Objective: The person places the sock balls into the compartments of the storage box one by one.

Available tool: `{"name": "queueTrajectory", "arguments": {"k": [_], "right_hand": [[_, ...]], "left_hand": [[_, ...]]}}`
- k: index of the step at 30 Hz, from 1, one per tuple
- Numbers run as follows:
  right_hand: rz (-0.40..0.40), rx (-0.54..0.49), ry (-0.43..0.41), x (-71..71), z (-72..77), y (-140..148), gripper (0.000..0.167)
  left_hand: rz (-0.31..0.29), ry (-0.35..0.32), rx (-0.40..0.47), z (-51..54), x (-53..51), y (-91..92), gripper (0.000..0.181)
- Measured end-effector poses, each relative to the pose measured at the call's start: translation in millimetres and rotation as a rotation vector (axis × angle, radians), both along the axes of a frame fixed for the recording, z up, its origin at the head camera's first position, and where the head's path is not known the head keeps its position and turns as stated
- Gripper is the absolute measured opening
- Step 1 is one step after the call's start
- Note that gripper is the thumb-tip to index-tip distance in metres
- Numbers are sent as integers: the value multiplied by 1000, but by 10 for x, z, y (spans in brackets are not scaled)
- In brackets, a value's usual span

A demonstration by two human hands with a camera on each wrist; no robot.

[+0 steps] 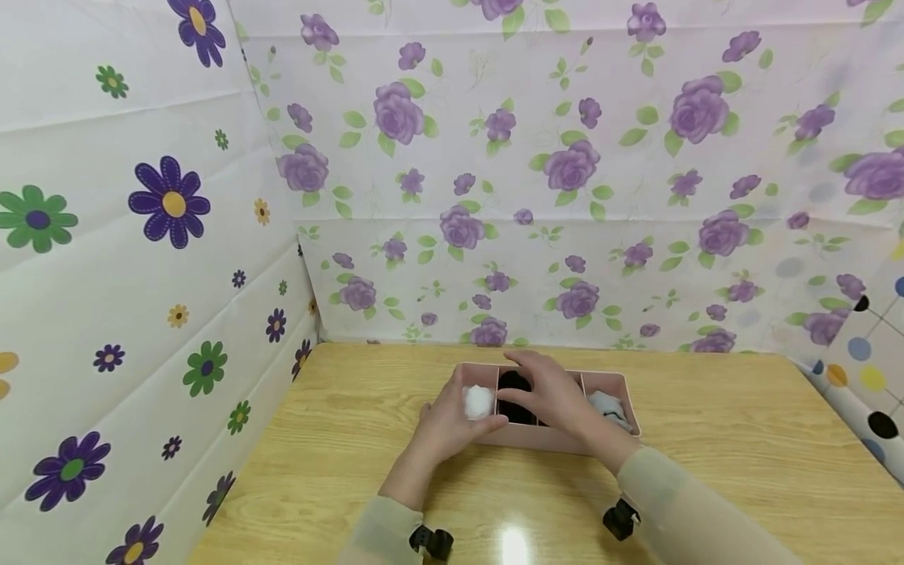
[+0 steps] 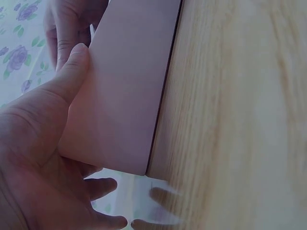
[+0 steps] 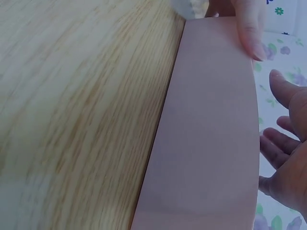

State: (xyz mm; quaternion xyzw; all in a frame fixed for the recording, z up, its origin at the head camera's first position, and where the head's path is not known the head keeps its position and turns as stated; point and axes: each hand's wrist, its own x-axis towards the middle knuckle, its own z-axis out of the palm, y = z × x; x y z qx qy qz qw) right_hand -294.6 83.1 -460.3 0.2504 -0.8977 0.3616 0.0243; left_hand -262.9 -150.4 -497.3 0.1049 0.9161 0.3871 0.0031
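A pink divided box (image 1: 523, 437) sits on the table, its plain front wall (image 2: 124, 91) filling much of both wrist views. My left hand (image 1: 445, 420) grips the box's left end, thumb over the front rim and fingers around the side. The leftmost compartment contains a white bundle (image 1: 478, 402). Above the neighbouring compartment, which holds a black item (image 1: 518, 412), hovers my right hand (image 1: 554, 392); its thumb and fingers are spread apart with nothing between them. Grey cloth (image 1: 609, 410) lies in the rightmost compartment. My right forearm partly hides the compartment beside it.
The box stands toward the back of a wooden table (image 1: 318, 471). Behind it hangs a sheet with purple roses (image 1: 452, 157), and a daisy-patterned sheet (image 1: 106, 275) covers the left side. A dotted sheet (image 1: 876, 353) hangs at the right.
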Motion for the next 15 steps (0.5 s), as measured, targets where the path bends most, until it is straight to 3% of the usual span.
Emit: {"name": "queueTrajectory", "arguments": {"k": [11, 15], "right_hand": [[-75, 139, 148, 103, 9, 316, 75], [-102, 182, 210, 141, -12, 443, 73]], "left_hand": [[-13, 79, -43, 26, -25, -72, 97], [8, 74, -99, 52, 10, -127, 104]]}}
